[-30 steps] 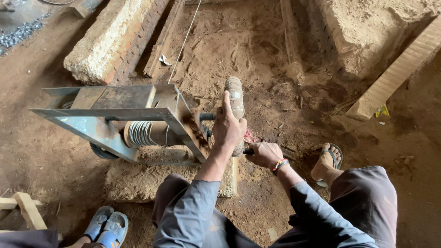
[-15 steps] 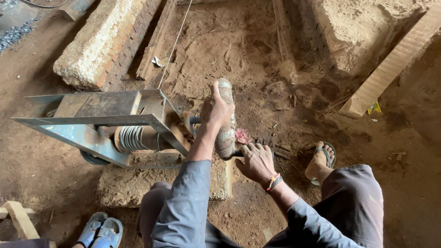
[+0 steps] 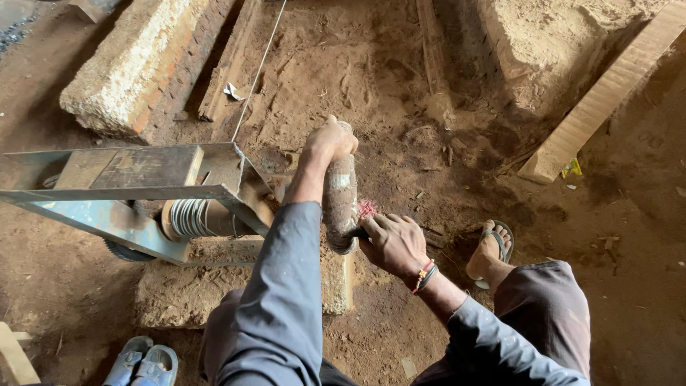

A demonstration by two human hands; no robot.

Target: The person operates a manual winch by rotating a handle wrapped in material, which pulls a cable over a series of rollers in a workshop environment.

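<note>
Blue slippers [image 3: 141,363]: lying on the dirt floor well to the left of and nearer than both hands, apart from the work.
Right hand [image 3: 394,243]: fingers closed around the lower end of the crank handle, wrist with a red and dark band turned outward; lower in view than half a second ago, when hovering open just below the handle without touching.
Crank handle [image 3: 339,202]: worn, pale, roughly cylindrical, standing nearly upright between the two hands, just right of the metal frame; gripped at both ends now, against one end a moment ago.
Left hand [image 3: 330,140]: closed over the top end of the handle, forearm in a grey sleeve running straight up to it; grip unchanged across the three views.
Judgement: with the second grip added, likely more force ready for turning the handle.
Concrete block [image 3: 179,293]: under the frame, below and left of the hands, serving as its surface.
Wire coil [image 3: 191,217]: grey turns wound on the spindle inside the frame, left of the handle.
Metal frame [image 3: 136,179]: angled steel, left of the left hand.
Taut wire [image 3: 257,71]: thin line running from the frame away past the left hand.
Sandalled foot [image 3: 493,251]: on the dirt right of the right hand.
Wooden plank [image 3: 607,93]: far right, well beyond both hands.
</note>
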